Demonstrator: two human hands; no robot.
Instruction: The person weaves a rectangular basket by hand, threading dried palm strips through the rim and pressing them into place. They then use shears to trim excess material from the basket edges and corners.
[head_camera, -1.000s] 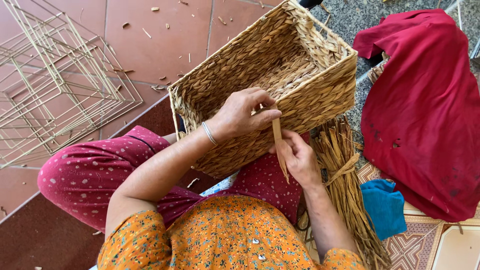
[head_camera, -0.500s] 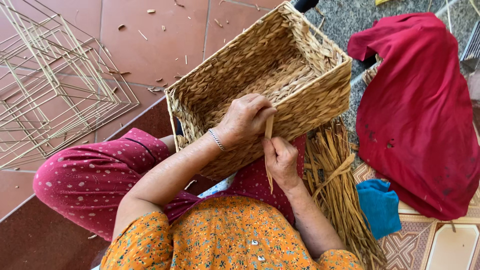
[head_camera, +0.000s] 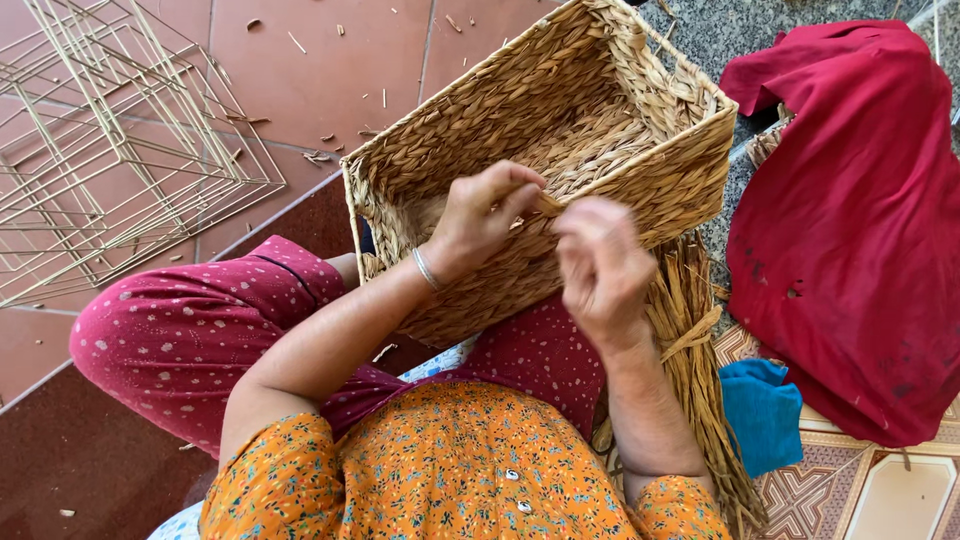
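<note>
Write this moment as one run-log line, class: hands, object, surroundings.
left hand: pinching straw strand at rim | right hand: beside it, blurred | object: rectangular woven straw basket on lap | nearby: dried straw bundle, red cloth

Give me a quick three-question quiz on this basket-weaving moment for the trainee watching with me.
1. True or false: both hands work at the near rim of the woven basket.
2. What lies on the floor under the right hand? A) a bundle of straw strands B) a coil of wire C) a pile of stones
3. What does the left hand wear at the wrist?

Key
1. True: the two hands meet at the rim, pinching a straw strand.
2. A, the straw bundle.
3. A thin metal bangle.
</note>
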